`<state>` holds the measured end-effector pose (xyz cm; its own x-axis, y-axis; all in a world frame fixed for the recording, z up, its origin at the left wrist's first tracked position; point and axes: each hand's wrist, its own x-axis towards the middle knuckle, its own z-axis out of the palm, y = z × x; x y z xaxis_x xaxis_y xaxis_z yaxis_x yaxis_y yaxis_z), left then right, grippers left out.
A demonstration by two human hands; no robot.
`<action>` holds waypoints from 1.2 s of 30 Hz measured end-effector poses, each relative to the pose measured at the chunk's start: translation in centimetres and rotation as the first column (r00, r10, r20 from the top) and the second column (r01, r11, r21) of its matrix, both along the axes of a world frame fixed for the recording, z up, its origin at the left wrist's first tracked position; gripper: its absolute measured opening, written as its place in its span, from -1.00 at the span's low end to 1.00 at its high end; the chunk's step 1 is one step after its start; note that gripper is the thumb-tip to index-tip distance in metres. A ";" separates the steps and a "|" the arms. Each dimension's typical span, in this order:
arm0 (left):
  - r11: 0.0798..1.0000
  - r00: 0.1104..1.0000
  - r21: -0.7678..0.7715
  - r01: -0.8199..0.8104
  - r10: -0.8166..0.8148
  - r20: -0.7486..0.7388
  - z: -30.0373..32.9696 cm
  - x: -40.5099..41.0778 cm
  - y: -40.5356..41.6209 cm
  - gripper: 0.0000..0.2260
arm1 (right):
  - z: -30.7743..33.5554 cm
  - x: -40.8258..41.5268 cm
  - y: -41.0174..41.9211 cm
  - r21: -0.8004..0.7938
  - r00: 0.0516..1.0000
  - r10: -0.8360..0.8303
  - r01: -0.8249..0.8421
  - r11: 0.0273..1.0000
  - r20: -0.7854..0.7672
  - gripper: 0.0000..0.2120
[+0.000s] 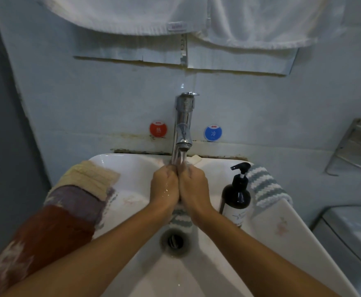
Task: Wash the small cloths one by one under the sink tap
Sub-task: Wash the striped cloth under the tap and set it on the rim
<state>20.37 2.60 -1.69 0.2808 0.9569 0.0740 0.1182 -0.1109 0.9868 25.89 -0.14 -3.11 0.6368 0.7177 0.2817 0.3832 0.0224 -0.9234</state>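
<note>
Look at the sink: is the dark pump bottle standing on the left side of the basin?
No. The dark pump bottle stands on the right side of the sink, beside a striped cloth.

Head camera, looking down over the sink from close in front.

I had only the one view, worn on the person's head, and it faced forward and down at the sink (pixel 119 202) from its near edge, with the far edge against the wall. The tap (pixel 182 125) stood near the middle of the picture, and the left hand (pixel 164 187) and right hand (pixel 193 186) met just below it, both forearms running in from the bottom corners. The wide lens bent the sink's side edges outward and took in hanging towels (pixel 132 16) along the top, so I sat close and high above the basin.
</note>
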 end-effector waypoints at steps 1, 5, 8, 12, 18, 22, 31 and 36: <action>1.000 1.000 -0.020 0.001 -0.001 0.014 0.0 0.1 -0.1 -0.72 | 0.0 0.2 0.0 0.001 0.999 -0.007 0.007 1.000 0.041 -0.66; 0.997 0.996 -0.056 -0.053 0.057 0.067 0.2 0.4 -0.3 -0.72 | -0.2 0.7 0.4 -0.013 0.995 -0.013 0.014 1.000 0.099 -0.70; 0.994 0.988 0.046 -0.102 0.096 0.118 0.2 0.1 -0.6 -0.71 | -0.9 0.7 0.3 -0.019 0.999 -0.012 0.011 1.000 -0.038 -0.65; 0.992 0.993 0.072 -0.100 0.095 0.065 0.0 0.0 0.1 -0.75 | -1.2 0.4 0.0 -0.015 0.994 0.070 -0.071 0.997 -0.083 -0.66; 1.000 0.997 -0.013 -0.009 0.008 -0.074 -1.0 0.5 0.8 -0.71 | -0.6 0.3 -0.1 0.036 0.998 0.055 -0.057 0.998 0.033 -0.69; 0.999 0.990 0.032 -0.035 0.039 -0.133 -0.4 0.5 0.8 -0.72 | -0.4 0.7 0.1 0.018 0.997 0.020 -0.021 1.000 0.075 -0.64; 0.997 0.998 0.072 -0.033 0.037 -0.049 -0.4 0.4 0.3 -0.75 | -0.6 0.5 -0.1 -0.002 0.993 0.063 -0.064 0.998 -0.095 -0.60; 0.999 0.998 -0.031 -0.024 0.022 -0.060 -1.0 0.3 0.4 -0.71 | -0.6 0.3 -0.1 -0.065 0.999 0.036 -0.037 0.997 -0.024 -0.65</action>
